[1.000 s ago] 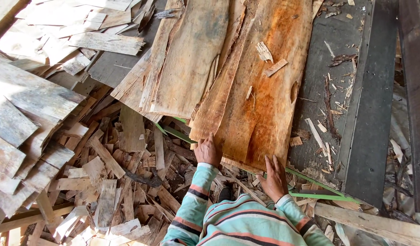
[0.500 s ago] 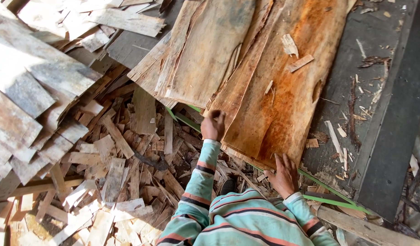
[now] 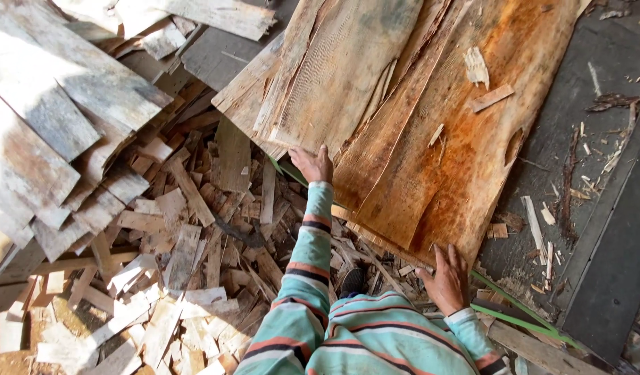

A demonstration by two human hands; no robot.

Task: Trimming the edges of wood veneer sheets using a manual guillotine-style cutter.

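A large orange-brown veneer sheet (image 3: pixel 466 146) lies slanted over a dark platform (image 3: pixel 597 208). My left hand (image 3: pixel 313 165), arm stretched out, grips the sheet's near left corner where it meets a paler sheet (image 3: pixel 341 76). At the sheet's near right edge my right hand (image 3: pixel 445 281) holds on, fingers laid over the top. Both arms wear striped teal sleeves. Small wood chips (image 3: pixel 476 66) rest on the orange sheet.
A heap of broken veneer scraps (image 3: pixel 188 257) covers the ground at the left and below my arms. Grey weathered sheets (image 3: pixel 49 118) are stacked at the far left. Green straps (image 3: pixel 514 309) run under the sheet near my right hand.
My left hand has slid farther out along the sheet's near edge, so my hands are wider apart. The sheets now sit closer and larger in view.
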